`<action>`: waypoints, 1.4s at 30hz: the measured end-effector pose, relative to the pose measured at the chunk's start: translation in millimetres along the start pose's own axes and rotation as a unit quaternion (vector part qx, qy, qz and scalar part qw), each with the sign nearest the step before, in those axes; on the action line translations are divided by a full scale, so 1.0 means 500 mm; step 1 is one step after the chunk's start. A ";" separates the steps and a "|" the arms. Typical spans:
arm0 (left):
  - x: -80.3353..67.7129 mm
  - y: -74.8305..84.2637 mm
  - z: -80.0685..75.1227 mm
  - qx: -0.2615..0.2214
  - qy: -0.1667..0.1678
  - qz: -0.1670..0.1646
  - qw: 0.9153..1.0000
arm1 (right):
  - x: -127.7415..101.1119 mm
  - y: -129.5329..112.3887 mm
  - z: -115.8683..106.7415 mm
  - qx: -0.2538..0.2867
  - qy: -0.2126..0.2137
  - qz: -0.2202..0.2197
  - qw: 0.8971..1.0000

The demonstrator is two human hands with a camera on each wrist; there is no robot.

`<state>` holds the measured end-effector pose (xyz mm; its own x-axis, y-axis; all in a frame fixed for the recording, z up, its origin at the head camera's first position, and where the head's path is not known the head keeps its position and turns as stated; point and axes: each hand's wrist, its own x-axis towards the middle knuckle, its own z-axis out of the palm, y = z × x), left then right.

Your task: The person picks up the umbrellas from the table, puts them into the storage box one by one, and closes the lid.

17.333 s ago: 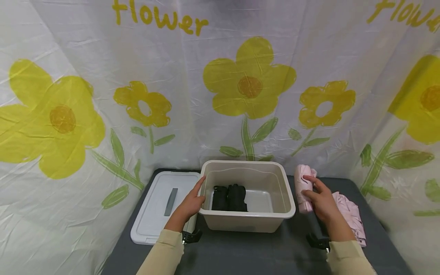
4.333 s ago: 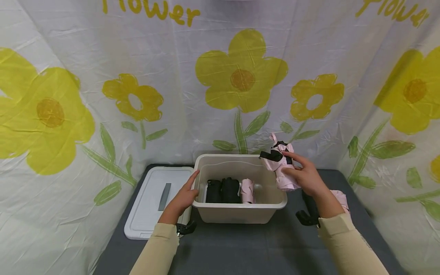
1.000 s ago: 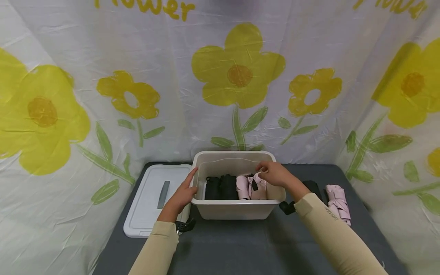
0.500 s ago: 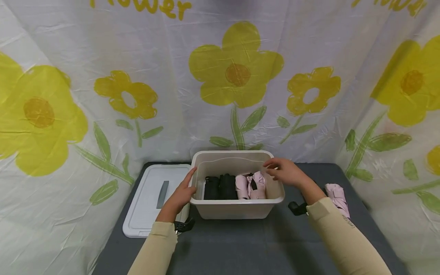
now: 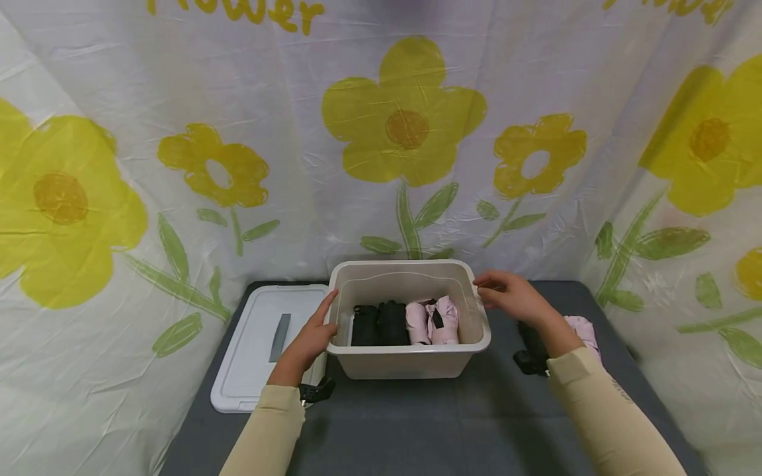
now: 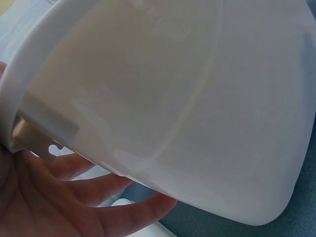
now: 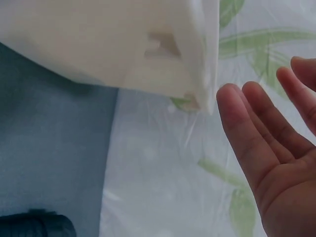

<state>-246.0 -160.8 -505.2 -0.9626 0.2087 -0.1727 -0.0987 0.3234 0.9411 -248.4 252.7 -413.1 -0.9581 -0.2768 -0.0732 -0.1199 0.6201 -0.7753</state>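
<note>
In the head view a beige plastic box (image 5: 400,367) stands mid-table. Inside, side by side, lie two black rolled bundles (image 5: 379,324) and two pink ones (image 5: 433,322), which look like folded umbrellas. My left hand (image 5: 309,344) rests at the box's left side, index finger along the rim. In the left wrist view its spread fingers (image 6: 133,217) lie against the outer wall. My right hand (image 5: 513,297) is at the right rim, holding nothing; in the right wrist view its relaxed fingers (image 7: 247,133) are apart from the box's wall.
A white lid (image 5: 253,347) with a grey handle lies left of the box. On the right, partly behind the right forearm, lie another pink bundle (image 5: 583,330) and a black one (image 5: 532,338). A flower-printed sheet (image 5: 321,218) hangs behind the dark table (image 5: 405,430).
Both pink bundles have been put into the box beside the black ones. Over the last second my right hand has moved from above the second one out to the right rim. My left hand stays put.
</note>
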 end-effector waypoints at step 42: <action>-0.047 0.075 -0.002 -0.009 -0.023 -0.013 1.000 | -0.054 0.210 -0.017 -0.094 0.050 0.047 0.993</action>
<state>-227.4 -154.4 -465.7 -0.9468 0.2435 -0.2105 -0.1287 0.3130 0.9410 -237.1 331.5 -487.2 -0.9874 -0.1421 -0.0699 -0.0655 0.7683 -0.6368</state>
